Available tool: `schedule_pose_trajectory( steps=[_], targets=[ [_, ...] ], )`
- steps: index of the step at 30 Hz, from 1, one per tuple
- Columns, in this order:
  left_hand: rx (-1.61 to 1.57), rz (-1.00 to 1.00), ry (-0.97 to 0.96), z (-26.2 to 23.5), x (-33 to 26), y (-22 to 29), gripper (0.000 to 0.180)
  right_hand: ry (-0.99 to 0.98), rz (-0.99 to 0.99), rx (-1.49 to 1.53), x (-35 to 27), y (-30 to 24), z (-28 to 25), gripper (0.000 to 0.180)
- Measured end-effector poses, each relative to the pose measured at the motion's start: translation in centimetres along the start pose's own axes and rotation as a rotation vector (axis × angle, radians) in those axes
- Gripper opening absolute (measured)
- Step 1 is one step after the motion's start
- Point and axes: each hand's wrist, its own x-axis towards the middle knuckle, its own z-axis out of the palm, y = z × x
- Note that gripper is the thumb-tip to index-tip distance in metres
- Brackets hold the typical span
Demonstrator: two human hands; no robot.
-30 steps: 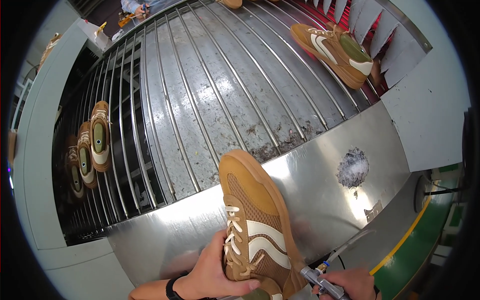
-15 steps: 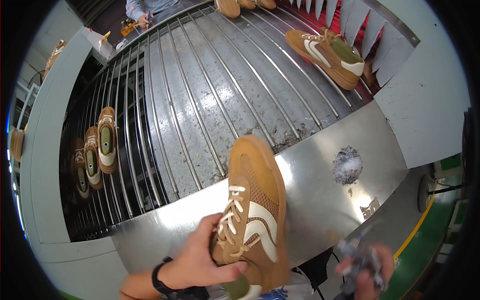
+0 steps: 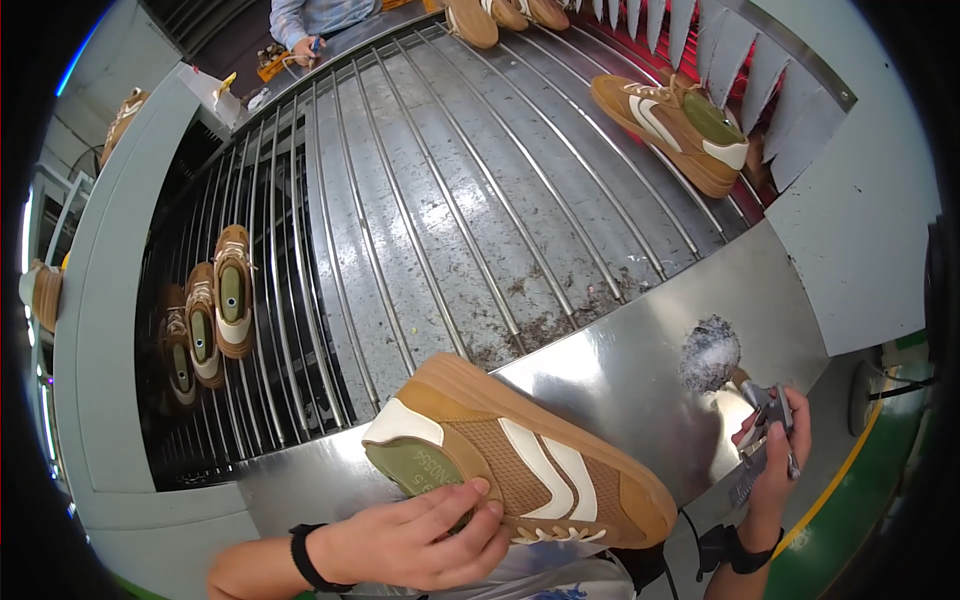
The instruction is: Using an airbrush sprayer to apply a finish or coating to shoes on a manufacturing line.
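Note:
My left hand (image 3: 440, 530) is closed on the collar of a brown sneaker (image 3: 525, 450) with white side stripes, a white heel patch and a green insert in its opening. The shoe lies tilted on its side over the near edge of the metal plate, heel to the upper left and toe to the lower right. At the right, my right hand (image 3: 775, 450) grips a small grey metal hand tool (image 3: 768, 410) whose exact kind I cannot make out. Its brownish tip is at the edge of a grey, fluffy-looking patch (image 3: 711, 355) on the plate.
Metal rods (image 3: 440, 200) run across the conveyor beyond the plate (image 3: 640, 390). Several brown shoes (image 3: 233, 290) stand at the left; another sneaker (image 3: 670, 130) sits by the grey strip curtain (image 3: 740, 60) with red light behind. A co-worker's hand (image 3: 305, 50) shows at the far left.
The sneaker has turned from toe pointing away to heel away and toe to the right, and my left hand has shifted on its collar. My right hand has risen to the grey patch with the tool.

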Motion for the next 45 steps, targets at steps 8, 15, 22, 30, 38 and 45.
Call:
schedule_pose_trajectory(
  steps=[8, 15, 22, 30, 38, 45],
  targets=[
    [0.045, -0.055, 0.023, 1.3, 0.1, -0.3, 0.044, -0.512, 0.277, 0.341, 0.7, -7.5, 7.7, 0.057],
    [-0.109, -0.071, 0.022, -0.1, -0.7, -1.5, 0.024, -0.837, 0.214, 0.193, 2.0, -8.8, 11.5, 0.057],
    [-0.086, -0.032, 0.037, -0.1, -0.5, -1.9, 0.024, -0.880, 0.085, 0.046, 2.8, -11.0, 11.8, 0.051],
    [-0.092, -0.051, 0.004, -0.2, -0.3, -2.1, 0.024, -0.971, 0.021, -0.067, 3.4, -11.6, 11.4, 0.043],
    [-0.115, -0.041, 0.021, -0.3, -0.4, -2.5, 0.023, -0.725, 0.184, -0.187, 0.7, -11.7, 7.9, 0.059],
    [-0.149, -0.107, 0.071, 0.6, -0.9, -1.0, 0.024, -0.645, 0.100, -0.255, -0.6, -11.4, 5.6, 0.060]
  ],
)
